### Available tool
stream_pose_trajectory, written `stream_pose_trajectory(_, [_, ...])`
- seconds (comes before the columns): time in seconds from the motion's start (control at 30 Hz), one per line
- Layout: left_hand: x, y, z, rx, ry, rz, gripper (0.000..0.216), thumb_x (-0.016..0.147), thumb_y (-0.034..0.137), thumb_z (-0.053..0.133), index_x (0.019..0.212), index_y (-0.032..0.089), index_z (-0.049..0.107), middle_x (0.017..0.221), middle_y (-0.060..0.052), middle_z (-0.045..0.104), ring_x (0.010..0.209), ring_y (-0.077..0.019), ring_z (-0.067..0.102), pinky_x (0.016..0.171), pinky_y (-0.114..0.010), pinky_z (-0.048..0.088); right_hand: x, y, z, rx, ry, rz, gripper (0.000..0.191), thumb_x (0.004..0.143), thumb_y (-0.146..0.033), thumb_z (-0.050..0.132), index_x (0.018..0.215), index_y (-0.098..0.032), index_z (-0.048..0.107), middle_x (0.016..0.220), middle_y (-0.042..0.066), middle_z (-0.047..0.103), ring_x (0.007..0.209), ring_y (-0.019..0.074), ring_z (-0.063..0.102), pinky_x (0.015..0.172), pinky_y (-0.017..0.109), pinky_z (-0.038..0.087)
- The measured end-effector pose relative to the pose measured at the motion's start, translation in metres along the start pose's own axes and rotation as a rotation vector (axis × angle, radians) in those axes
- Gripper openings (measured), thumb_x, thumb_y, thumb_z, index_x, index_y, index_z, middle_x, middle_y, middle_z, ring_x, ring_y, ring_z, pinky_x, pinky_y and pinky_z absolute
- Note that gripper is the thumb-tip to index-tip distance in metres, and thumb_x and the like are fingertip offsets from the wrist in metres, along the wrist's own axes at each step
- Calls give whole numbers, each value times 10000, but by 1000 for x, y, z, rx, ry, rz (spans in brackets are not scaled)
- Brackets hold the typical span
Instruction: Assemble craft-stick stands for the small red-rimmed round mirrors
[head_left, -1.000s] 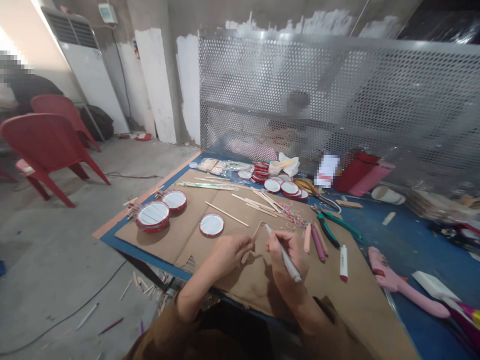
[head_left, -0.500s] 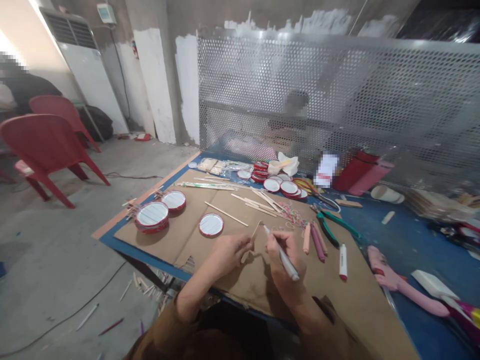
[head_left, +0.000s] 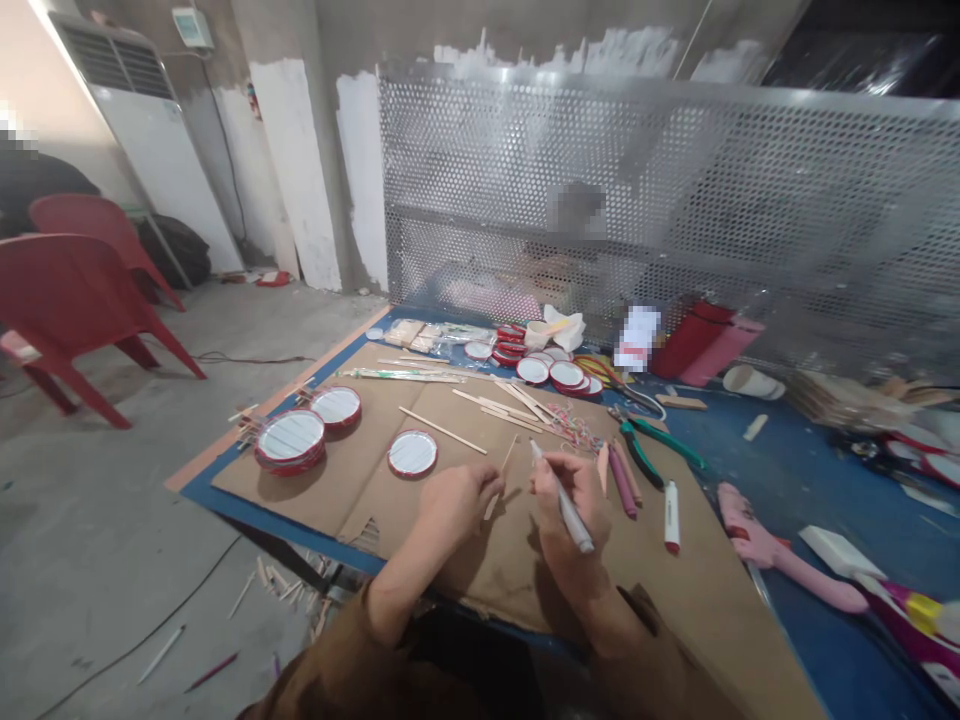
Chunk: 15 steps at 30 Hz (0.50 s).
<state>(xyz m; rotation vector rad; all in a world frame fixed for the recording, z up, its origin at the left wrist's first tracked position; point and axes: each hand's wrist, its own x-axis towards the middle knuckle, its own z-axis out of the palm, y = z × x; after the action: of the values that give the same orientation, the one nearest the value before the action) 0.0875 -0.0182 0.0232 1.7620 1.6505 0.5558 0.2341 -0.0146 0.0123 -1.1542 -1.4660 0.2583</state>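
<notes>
Between the fingers of my left hand [head_left: 461,500] is a thin wooden stick [head_left: 508,462], its far end pointing up and away from me. My right hand [head_left: 570,500] grips a pale grey marker pen [head_left: 571,515] like a writing tool, tip toward the stick but apart from it. Left of my hands, a round red-rimmed white disc [head_left: 412,453] lies flat on the cardboard [head_left: 360,490]. Another loose stick [head_left: 442,430] lies beyond it. To the right are several crayon-like sticks [head_left: 621,480] and a white marker with a red end [head_left: 672,517].
Red-rimmed drum-like pieces [head_left: 290,440] stand at the left edge. Green-handled pliers [head_left: 641,450], a pink glue gun [head_left: 784,555] and colored rubber bands [head_left: 574,425] lie to the right. A perforated metal panel [head_left: 480,150] stands behind the table. Red chairs [head_left: 90,300] are at left.
The marker tip has drawn away from the stick's end, leaving a gap between them. The whole view has shifted slightly, so things appear further left.
</notes>
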Motion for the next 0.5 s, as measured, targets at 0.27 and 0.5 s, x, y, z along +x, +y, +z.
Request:
stream_pose_trajectory(0.27, [4,-9,22,-438,4,229,222,942,340,430,789,213,529,788,-41,672,741,-159,614,703,-237,442,10,2,-6,82,179,-12,215,929,-405,590,881,-201,641,727,8,665,671,172,628,692,330,503])
stream_pose_trajectory(0.5, [7,-4,17,-519,-182,218,203,923,367,451,812,213,521,738,-18,670,711,-148,645,656,-223,471,4,15,-15,-37,98,-210,117,937,-299,607,845,-226,617,739,-17,650,691,169,609,857,405,494])
